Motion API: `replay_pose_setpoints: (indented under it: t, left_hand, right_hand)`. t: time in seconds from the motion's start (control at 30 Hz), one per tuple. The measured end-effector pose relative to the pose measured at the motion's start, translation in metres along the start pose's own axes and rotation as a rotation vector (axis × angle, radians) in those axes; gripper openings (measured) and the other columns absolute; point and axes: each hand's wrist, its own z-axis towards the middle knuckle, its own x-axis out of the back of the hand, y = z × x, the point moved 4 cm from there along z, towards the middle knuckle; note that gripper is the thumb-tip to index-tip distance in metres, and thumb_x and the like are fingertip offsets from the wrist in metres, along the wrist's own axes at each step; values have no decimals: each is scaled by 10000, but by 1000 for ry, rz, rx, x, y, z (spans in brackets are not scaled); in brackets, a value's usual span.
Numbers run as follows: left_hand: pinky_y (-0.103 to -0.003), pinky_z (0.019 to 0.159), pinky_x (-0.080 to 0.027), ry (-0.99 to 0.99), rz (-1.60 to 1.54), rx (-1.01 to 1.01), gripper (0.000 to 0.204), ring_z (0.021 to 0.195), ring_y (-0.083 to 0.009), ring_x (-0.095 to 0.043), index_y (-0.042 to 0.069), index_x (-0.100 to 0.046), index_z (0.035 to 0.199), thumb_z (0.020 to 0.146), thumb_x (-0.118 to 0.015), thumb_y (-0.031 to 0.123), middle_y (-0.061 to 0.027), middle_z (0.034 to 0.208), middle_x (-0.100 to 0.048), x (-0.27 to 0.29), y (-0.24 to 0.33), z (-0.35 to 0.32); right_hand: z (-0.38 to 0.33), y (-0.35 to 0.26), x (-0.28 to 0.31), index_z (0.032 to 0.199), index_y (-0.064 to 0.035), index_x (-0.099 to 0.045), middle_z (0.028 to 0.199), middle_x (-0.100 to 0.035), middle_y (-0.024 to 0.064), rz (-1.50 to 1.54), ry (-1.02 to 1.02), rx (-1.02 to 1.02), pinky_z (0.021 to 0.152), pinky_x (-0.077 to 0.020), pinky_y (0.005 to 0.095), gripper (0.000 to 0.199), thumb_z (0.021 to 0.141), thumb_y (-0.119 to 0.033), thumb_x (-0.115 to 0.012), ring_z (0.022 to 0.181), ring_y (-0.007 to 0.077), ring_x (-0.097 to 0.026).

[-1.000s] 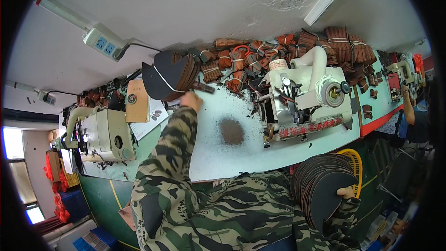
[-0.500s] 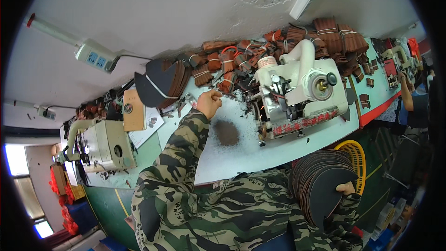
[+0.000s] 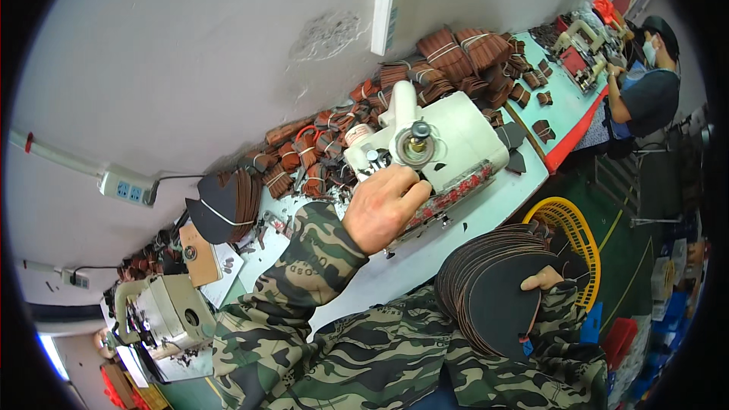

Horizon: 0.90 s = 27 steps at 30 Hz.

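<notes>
My left hand (image 3: 386, 207) is over the front of a cream bench machine (image 3: 462, 133), just below its round knob (image 3: 418, 137). Its fingers curl inward, and the fingertips and anything in them are hidden. A thick stack of dark, round-edged leather pieces (image 3: 497, 304) leans in my right arm against my lap. My right hand (image 3: 543, 279) holds that stack at its right side, thumb across the top piece and the other fingers out of sight behind it.
Rubber-banded bundles of brown strips (image 3: 448, 57) are heaped along the wall. Another banded dark stack (image 3: 224, 205) stands at left, near a second machine (image 3: 168, 315). A yellow basket (image 3: 581, 250) sits right of my lap. A co-worker (image 3: 645, 95) works at the far right.
My left hand has moved right, from above the table to the front of the machine. The view has turned right, bringing the co-worker into fuller sight. My right hand keeps hold of the stack.
</notes>
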Motion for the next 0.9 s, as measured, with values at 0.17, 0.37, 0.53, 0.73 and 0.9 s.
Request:
replay_pose_setpoints:
  t: [0.17,0.37,0.53,0.73,0.9]
  left_hand:
    - [-307,552,-406,121,341,-125,264,658,-181,-507,-12,-616,951,691,-605,35,-52,728,-454,-12,7,20]
    - [-310,538,-397,91,489,-101,195,659,-180,-506,30,-616,887,695,-608,62,-44,725,-457,-15,11,30]
    - [-351,673,-461,160,231,207,127,793,-258,-552,40,-622,806,691,-675,22,-66,828,-553,-6,30,25]
    - [-382,685,-449,74,155,410,79,778,-305,-552,17,-591,818,780,-645,61,-130,814,-584,-4,64,40]
    - [-394,612,-489,23,247,665,102,640,-325,-621,8,-597,869,823,-584,99,-172,690,-622,5,20,78]
  right_hand:
    - [-31,18,2,1205,-1,-578,1181,-599,100,-21,-22,-17,919,-455,320,446,848,-250,-676,1089,187,-554]
    - [-43,24,16,1206,-1,-578,1187,-596,101,-49,-94,28,926,-451,323,444,851,-251,-673,1095,188,-551]
    - [-50,16,41,1207,-1,-578,1192,-594,102,-113,-177,59,932,-448,324,442,854,-251,-670,1100,189,-548]
    - [-39,26,72,1208,-1,-578,1198,-591,104,-153,-291,91,939,-444,327,440,857,-252,-666,1106,190,-545]
    - [-43,41,91,1209,-2,-578,1203,-588,105,-149,-359,91,945,-441,329,438,859,-252,-663,1111,190,-542]
